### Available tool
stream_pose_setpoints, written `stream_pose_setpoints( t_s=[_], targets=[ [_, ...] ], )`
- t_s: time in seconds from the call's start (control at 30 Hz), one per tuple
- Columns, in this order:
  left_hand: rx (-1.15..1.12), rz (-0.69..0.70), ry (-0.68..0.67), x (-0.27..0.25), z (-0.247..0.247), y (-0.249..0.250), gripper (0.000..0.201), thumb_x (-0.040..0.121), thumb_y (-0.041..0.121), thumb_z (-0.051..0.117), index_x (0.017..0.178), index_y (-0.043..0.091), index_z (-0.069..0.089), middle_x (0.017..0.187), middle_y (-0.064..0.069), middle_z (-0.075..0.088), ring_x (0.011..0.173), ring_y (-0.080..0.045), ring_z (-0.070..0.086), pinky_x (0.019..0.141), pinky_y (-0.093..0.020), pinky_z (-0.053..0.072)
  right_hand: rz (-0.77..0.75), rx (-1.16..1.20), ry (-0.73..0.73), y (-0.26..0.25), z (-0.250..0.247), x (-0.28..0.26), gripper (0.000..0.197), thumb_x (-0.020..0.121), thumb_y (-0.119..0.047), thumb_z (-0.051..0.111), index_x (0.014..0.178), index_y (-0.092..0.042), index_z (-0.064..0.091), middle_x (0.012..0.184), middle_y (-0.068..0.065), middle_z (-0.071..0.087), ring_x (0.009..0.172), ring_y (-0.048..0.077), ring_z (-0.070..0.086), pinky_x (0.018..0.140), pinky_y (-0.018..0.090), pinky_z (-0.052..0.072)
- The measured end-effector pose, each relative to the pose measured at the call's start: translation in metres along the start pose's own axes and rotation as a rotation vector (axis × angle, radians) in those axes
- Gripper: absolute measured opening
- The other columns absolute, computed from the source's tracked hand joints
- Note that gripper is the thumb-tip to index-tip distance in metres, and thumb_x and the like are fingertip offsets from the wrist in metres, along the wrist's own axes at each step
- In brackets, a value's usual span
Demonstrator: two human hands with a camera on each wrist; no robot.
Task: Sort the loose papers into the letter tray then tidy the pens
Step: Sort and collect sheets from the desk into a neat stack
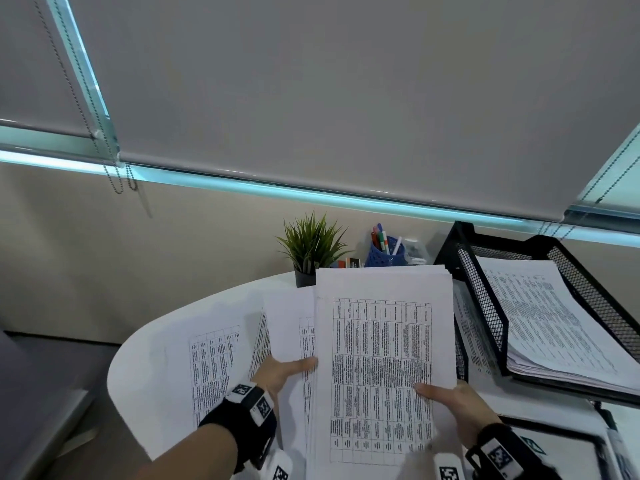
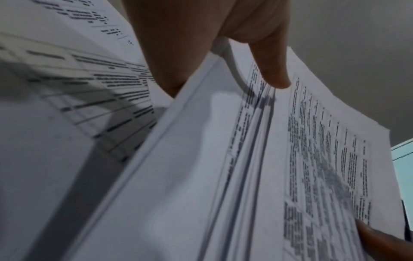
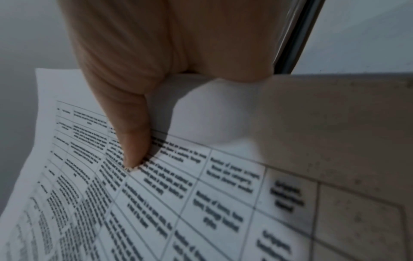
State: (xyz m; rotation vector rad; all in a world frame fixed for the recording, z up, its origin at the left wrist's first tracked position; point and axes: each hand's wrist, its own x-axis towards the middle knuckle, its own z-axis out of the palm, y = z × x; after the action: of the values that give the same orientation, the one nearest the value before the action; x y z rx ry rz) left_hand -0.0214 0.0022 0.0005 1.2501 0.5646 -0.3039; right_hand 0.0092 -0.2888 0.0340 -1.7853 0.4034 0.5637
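Head view, stack: the stack of printed sheets [image 1: 381,368] is held up between both hands over the white table [image 1: 138,368], long axis running away from the person, top edge toward the blue pen cup [image 1: 385,253].
Head view, hands: the left hand [image 1: 284,370] pinches the stack's left edge, thumb lying on top; the right hand [image 1: 453,403] pinches the lower right edge, thumb on the print.
Head view, target: the black mesh letter tray [image 1: 485,306] stands to the right of the stack and slightly farther off, its top tier already holding papers [image 1: 540,313]. The right hand is the nearer one to it.
Head view, leftovers: loose sheets [image 1: 214,362] lie on the table under and to the left of the stack, beside the left hand.
Left wrist view: the thumb [image 2: 270,70] presses down on the fanned left edges of the sheets; the fingers go under them and are hidden. More printed pages lie below to the left.
Right wrist view: the thumb [image 3: 132,132] bears on the table of text; the fingers under the sheet are out of sight.
Judgement: the coming move is probably a carry to the right, led by the right hand, with the stack's long axis turned to match the tray's, which is angled away to the right.
Pens: standing in the cup behind the stack; untouched.
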Motion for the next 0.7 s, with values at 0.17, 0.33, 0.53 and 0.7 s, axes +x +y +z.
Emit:
stream_pose_setpoints(
  t_s=[0.17,0.33,0.53,0.7],
  targets=[
    [-0.005,0.122,-0.015,0.003,0.008,0.019,0.094,0.029,0.038,0.094,0.112,0.006,0.064,0.111,-0.005,0.068,0.118,-0.026,0.055,0.103,-0.039,0.035,-0.081,0.038,-0.065,-0.009,0.014,-0.009,0.113,0.034,-0.045,0.094,0.127,-0.002,0.045,0.128,0.013,0.057,0.119,0.031,0.050,0.110,0.047,0.029],
    [-0.039,0.311,-0.084,-0.009,0.020,0.060,0.036,0.059,0.007,0.083,0.090,0.018,0.068,0.088,0.004,0.075,0.089,-0.010,0.068,0.082,-0.026,0.048,-0.404,0.114,-0.005,-0.034,0.024,-0.022,0.059,0.070,-0.029,0.080,0.120,-0.018,0.051,0.110,-0.004,0.064,0.114,0.019,0.055,0.108,0.045,0.034],
    [-0.076,0.551,-0.116,-0.032,0.023,0.113,0.033,0.059,0.003,0.079,0.087,0.016,0.068,0.086,-0.001,0.075,0.086,-0.015,0.070,0.082,-0.031,0.053,-0.690,0.271,0.113,-0.068,0.026,-0.036,0.065,0.074,-0.010,0.074,0.129,-0.035,0.051,0.123,-0.001,0.064,0.110,0.017,0.063,0.093,0.043,0.049],
    [0.030,0.565,-0.117,-0.035,0.021,0.108,0.040,0.052,0.008,0.088,0.086,0.015,0.068,0.084,-0.006,0.075,0.083,-0.019,0.072,0.075,-0.033,0.057,-0.635,0.269,0.100,-0.072,0.031,-0.043,0.036,0.067,-0.012,0.076,0.101,-0.012,0.067,0.097,0.003,0.074,0.090,0.014,0.071,0.091,0.044,0.051]
  ],
)
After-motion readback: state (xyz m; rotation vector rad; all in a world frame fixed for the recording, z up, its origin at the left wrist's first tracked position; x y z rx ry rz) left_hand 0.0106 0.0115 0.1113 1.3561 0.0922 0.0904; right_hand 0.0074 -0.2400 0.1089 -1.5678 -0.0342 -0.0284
